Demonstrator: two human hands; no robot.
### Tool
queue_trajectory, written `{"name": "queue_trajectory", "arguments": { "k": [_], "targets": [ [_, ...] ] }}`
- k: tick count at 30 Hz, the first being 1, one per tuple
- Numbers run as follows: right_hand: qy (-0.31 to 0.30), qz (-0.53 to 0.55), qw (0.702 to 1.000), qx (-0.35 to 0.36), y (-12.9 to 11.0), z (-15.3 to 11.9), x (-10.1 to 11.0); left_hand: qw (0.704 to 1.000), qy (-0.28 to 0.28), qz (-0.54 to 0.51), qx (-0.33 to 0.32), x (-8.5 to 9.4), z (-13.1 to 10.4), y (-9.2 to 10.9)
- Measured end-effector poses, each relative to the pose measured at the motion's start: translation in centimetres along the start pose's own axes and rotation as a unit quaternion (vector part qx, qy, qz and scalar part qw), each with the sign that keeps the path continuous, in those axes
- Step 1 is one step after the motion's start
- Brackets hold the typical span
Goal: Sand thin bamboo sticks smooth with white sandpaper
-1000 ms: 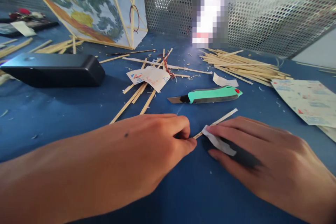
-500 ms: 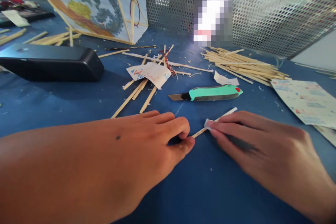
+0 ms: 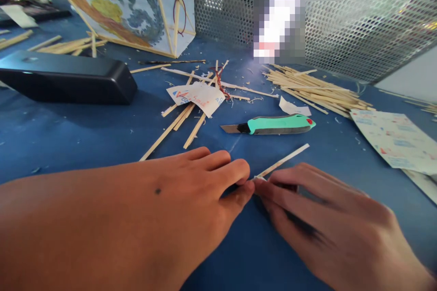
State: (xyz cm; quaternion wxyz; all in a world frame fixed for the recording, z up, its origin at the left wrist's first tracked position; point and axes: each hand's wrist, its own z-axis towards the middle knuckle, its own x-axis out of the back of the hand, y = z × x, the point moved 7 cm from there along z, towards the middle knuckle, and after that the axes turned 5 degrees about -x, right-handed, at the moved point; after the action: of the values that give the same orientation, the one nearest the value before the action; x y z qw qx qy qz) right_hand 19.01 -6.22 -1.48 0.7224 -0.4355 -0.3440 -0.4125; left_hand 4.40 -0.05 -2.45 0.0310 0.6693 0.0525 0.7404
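A thin wooden stick (image 3: 285, 159) slants up to the right on the blue table, its far end pale. My left hand (image 3: 211, 191) pinches its near end between thumb and curled forefinger. My right hand (image 3: 317, 209) is closed on a small white scrap of paper (image 3: 259, 178), pressed around or against the stick right beside my left fingertips. Most of the scrap is hidden by my fingers. Beyond both hands lies a utility knife (image 3: 273, 124) with a teal and grey handle, its blade out and pointing left.
Bundled sticks (image 3: 317, 88) lie at the back right, near printed paper sheets (image 3: 396, 136). Crossed sticks sit under a torn paper piece (image 3: 201, 97). A black box-shaped device (image 3: 75, 77) stands left. Behind are a painted stick-framed panel (image 3: 119, 4) and a perforated metal screen (image 3: 341, 32).
My right hand has slid down the stick toward my left hand, with the white scrap in its fingers. My left hand keeps its hold almost unmoved. The view has shifted slightly.
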Motion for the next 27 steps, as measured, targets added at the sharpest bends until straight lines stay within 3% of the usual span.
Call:
{"name": "queue_trajectory", "arguments": {
  "k": [4,9,13,18,22,27],
  "targets": [
    [0.017,-0.049,0.999,-0.004,0.6,-0.2,0.1,1.0,0.015,0.008,0.018,0.0,-0.1,0.0],
    [-0.048,-0.002,0.998,0.045,1.8,-0.4,-0.2,1.0,-0.002,0.005,0.006,-0.4,-0.1,0.1],
    [-0.054,-0.014,0.995,0.077,2.8,-0.4,0.5,0.999,0.036,0.001,0.017,-0.2,-0.3,-0.1],
    [-0.083,0.031,0.99,0.106,2.6,-0.2,0.2,1.0,0.023,0.004,0.018,-0.4,-0.1,0.0],
    [-0.057,-0.008,0.994,0.091,3.6,0.3,0.7,0.999,0.036,0.004,0.024,-0.2,-0.1,0.0],
    [-0.091,0.028,0.988,0.12,2.5,0.3,0.0,1.0,0.019,0.017,0.011,-0.4,-0.3,0.2]
  ]
}}
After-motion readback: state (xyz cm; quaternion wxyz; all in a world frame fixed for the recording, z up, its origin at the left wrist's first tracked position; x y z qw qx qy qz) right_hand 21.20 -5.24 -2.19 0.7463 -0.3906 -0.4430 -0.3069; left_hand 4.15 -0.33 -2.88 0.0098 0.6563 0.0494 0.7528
